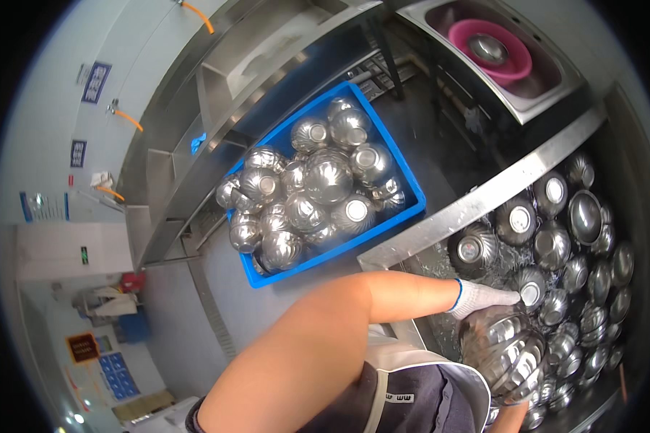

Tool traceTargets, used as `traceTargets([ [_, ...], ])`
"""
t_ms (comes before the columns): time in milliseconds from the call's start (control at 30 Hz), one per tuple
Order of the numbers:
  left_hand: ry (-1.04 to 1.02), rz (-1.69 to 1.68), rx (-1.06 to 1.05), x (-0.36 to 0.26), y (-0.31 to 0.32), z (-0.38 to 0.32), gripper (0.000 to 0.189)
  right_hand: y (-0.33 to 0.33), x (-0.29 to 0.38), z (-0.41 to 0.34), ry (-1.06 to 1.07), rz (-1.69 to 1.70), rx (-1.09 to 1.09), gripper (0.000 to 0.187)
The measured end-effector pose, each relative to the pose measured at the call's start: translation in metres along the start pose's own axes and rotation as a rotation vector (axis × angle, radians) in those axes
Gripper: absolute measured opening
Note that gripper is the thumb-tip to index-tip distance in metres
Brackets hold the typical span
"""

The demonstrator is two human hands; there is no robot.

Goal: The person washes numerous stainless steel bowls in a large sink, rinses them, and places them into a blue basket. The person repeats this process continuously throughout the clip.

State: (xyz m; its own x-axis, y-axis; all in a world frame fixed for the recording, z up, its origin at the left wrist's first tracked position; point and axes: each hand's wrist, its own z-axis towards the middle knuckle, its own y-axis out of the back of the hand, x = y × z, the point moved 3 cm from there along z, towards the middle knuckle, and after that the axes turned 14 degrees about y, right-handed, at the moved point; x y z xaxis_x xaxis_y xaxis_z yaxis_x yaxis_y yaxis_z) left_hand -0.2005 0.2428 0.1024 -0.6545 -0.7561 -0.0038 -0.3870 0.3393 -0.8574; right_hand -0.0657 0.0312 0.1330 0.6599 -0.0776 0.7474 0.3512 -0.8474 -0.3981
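A stack of nested, swirl-ribbed metal bowls [504, 352] is raised at the edge of a wide steel sink [498, 189]. My left hand [485, 299], in a white glove with a blue cuff, presses against the upper side of the stack. From the bottom of the view my right hand's wrist [512, 417] meets the stack's other end, and its fingers are hidden behind the metal. Many similar bowls [551, 246] lie in the water of the sink, mostly upside down, some on their sides.
A blue plastic crate [333, 257] heaped with metal bowls [327, 176] stands on the floor to the left. Behind it runs a steel trough [216, 108] with a blue cloth [197, 143] on it. A second sink [552, 100] holds a pink basin [457, 35] with a metal bowl inside.
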Motion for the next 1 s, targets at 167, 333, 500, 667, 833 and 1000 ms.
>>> traceTargets([
  [167, -0.256, -0.037, 0.069, -0.025, -0.021, -0.112, 0.051, -0.138, 0.053, -0.013, 0.102, -0.153, 0.297, 0.052],
  [333, -0.520, -0.064, 0.049, -0.031, 0.030, -0.290, 0.049, -0.319, 0.007, -0.009, 0.067, -0.199, 0.600, 0.051],
  [500, -0.579, -0.215, -0.250, -0.004, 0.156, -0.458, 0.064, -0.481, -0.145, 0.025, -0.072, -0.321, 0.832, 0.059],
  [667, -0.820, -0.292, -0.736, 0.033, 0.330, -0.546, 0.063, -0.615, -0.288, 0.011, -0.781, -0.290, 0.681, 0.075],
  [833, -0.904, 0.202, -1.549, 0.040, 0.430, -0.549, 0.069, -0.654, -0.426, 0.039, -0.243, -0.831, 0.586, 0.096],
  [1000, -1.011, 0.191, -1.885, 0.057, 0.440, -0.530, 0.053, -0.643, -0.478, 0.041, -0.202, -1.046, 0.750, 0.102],
])
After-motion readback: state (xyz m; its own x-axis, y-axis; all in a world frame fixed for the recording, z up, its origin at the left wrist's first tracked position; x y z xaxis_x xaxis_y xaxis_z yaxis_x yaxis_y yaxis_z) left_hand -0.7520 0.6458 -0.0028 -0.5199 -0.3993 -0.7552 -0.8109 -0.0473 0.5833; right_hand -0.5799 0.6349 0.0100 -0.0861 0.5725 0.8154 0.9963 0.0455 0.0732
